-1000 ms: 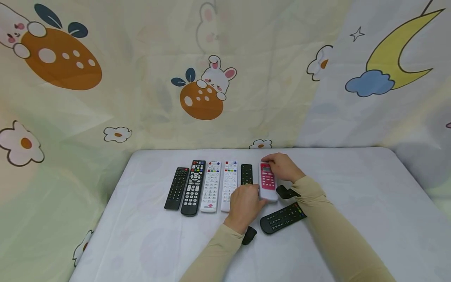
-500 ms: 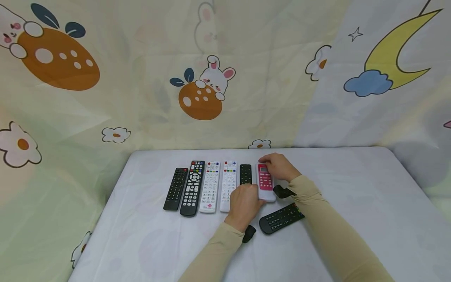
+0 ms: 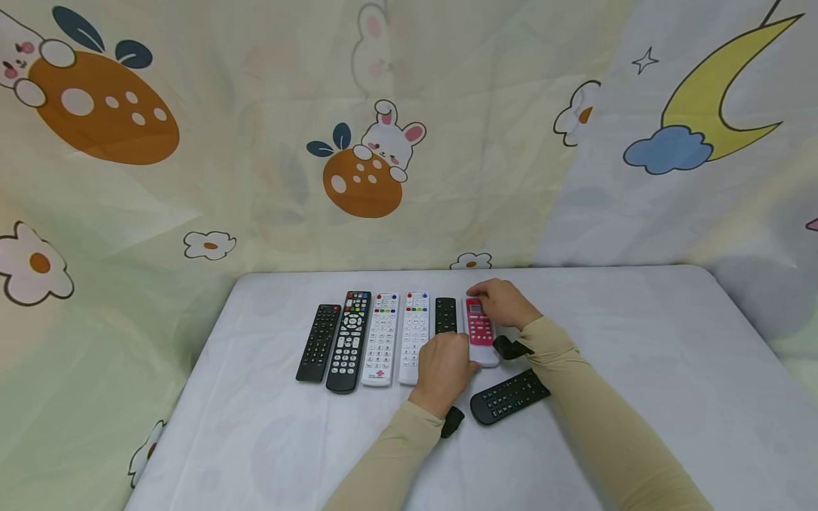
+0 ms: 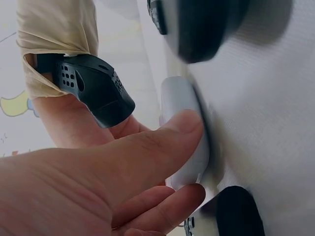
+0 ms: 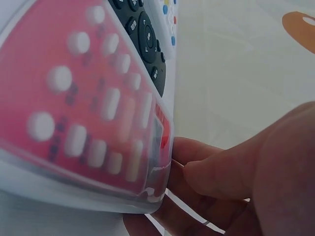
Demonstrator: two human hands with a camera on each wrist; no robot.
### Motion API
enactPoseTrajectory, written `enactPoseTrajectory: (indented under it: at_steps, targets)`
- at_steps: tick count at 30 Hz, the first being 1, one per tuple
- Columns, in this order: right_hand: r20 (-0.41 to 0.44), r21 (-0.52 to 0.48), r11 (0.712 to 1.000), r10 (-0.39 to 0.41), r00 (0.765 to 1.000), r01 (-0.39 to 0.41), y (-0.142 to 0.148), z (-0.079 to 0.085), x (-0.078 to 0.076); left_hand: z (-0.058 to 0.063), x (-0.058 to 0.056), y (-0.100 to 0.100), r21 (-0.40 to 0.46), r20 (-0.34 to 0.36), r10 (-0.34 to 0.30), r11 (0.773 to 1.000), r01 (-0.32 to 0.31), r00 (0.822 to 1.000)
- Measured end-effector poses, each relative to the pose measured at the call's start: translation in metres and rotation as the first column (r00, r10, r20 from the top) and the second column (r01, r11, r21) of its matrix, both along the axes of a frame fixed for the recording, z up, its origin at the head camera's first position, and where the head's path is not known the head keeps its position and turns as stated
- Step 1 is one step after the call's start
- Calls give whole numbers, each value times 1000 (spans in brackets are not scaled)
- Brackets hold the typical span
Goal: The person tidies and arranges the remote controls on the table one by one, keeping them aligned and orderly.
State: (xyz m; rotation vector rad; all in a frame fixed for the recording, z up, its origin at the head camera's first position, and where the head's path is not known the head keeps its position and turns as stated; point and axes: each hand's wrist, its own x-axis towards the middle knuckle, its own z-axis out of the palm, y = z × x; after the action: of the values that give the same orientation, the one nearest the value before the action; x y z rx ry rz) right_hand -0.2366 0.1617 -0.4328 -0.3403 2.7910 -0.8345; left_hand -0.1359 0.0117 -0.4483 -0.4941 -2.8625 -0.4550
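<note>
A pink-and-white remote control (image 3: 481, 326) lies face up on the white table at the right end of a row of remotes. At its near end is my left hand (image 3: 442, 369), the thumb pressed on the white casing and fingers at its left side. My right hand (image 3: 508, 304) has its fingers around the far end, where the right wrist view shows the clear cover (image 5: 158, 184). Just left of it stands a black remote (image 3: 446, 314), its lower part hidden behind my left hand. In the left wrist view, my left thumb (image 4: 184, 123) overlaps the white casing (image 4: 178, 93).
Leftward, the row holds two white remotes (image 3: 415, 330) (image 3: 381, 341) and two black ones (image 3: 348, 341) (image 3: 318, 344). Another black remote (image 3: 509, 397) lies slanted in front, beside my right sleeve (image 3: 607, 419). A patterned cloth (image 3: 268, 177) hangs behind the table's back edge.
The pink-and-white remote has slid slightly left, towards the black one, with my right hand moving along. My left hand has stayed nearly in place, and the view has shifted a little.
</note>
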Motion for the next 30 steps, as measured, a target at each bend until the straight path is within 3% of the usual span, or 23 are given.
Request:
enactPoseTrajectory:
  at_steps: [21,30]
  targets:
    - [0,-11,1000,-7,1000,7,0,-1,5,-1,1,-1,-12,1,-2,1000,2,1000]
    - [-99,-20,1000,7,995,-10,11,6,15,6,3,-6,18,16,-28,999,28,999]
